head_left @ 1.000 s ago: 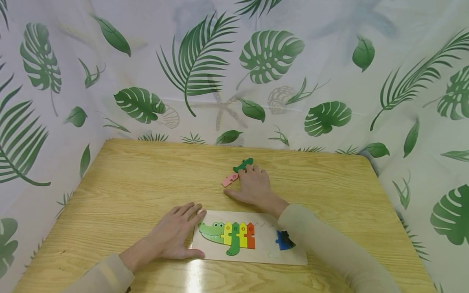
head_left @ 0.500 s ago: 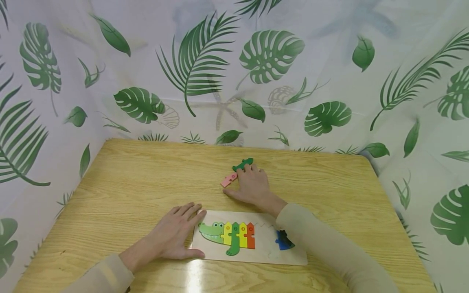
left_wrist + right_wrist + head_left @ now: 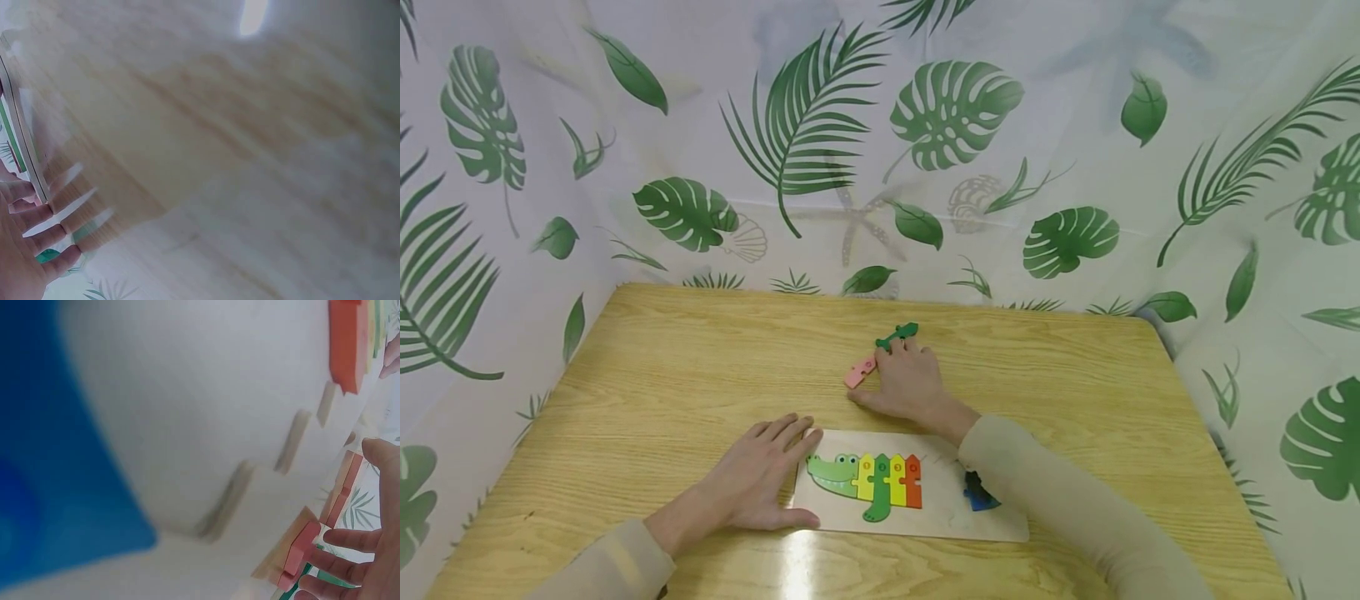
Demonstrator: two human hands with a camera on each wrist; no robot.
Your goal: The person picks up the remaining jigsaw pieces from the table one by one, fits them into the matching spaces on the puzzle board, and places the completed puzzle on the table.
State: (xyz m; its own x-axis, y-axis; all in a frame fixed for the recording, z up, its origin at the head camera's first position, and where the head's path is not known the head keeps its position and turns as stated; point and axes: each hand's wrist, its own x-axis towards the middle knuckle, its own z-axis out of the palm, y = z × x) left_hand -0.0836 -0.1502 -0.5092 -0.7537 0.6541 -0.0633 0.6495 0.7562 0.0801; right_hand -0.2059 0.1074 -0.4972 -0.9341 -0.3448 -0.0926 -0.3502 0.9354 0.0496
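Note:
A pale wooden puzzle board lies at the table's front with a crocodile head, several numbered pieces and a blue tail piece in it. My left hand rests at its left edge, fingers spread; the left wrist view shows its fingers at the board's edge. Beyond the board my right hand reaches over loose pieces, its thumb by a pink puzzle piece and its fingertips at a dark green piece. In the right wrist view a reddish-pink piece is at its extended fingers.
The wood-grain table runs back to a white curtain printed with green leaves. My right sleeve passes over the board's right end and hides part of the tail piece. Low ridges stand on the board.
The right hand has slid slightly left, and the pink piece has shifted left and a little nearer with it. The left hand and the board have stayed put.

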